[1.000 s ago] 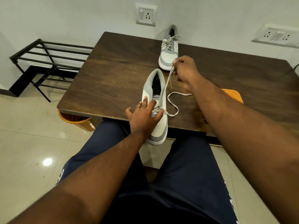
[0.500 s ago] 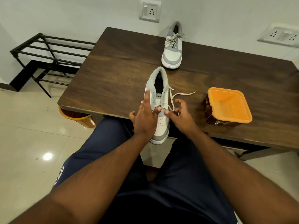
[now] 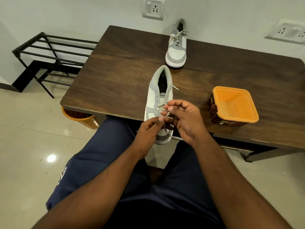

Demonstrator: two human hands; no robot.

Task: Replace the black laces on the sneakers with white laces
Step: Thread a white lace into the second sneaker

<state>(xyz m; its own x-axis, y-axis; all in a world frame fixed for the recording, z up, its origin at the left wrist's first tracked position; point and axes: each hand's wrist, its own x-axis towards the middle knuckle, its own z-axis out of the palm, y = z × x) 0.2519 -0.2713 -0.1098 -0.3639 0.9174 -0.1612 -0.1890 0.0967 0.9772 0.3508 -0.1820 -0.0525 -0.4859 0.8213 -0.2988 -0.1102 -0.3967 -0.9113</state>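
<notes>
A grey and white sneaker lies on the dark wooden table, its toe hanging over the near edge toward me. A white lace runs through its lower eyelets only. My left hand pinches this lace between thumb and forefinger just over the toe. My right hand pinches the same lace with curled fingers beside the eyelets. One lace end lies on the table right of the shoe; another hangs below my right hand. The second sneaker stands at the far edge, fully laced in white.
An open orange tub with brown printed sides sits on the table right of my hands. An orange bin stands under the table's left corner. A black metal rack stands by the left wall. My legs in dark shorts are below.
My right hand came back from the far side of the table to the eyelets, and the lace went slack. My left hand left the shoe's top and now pinches the lace.
</notes>
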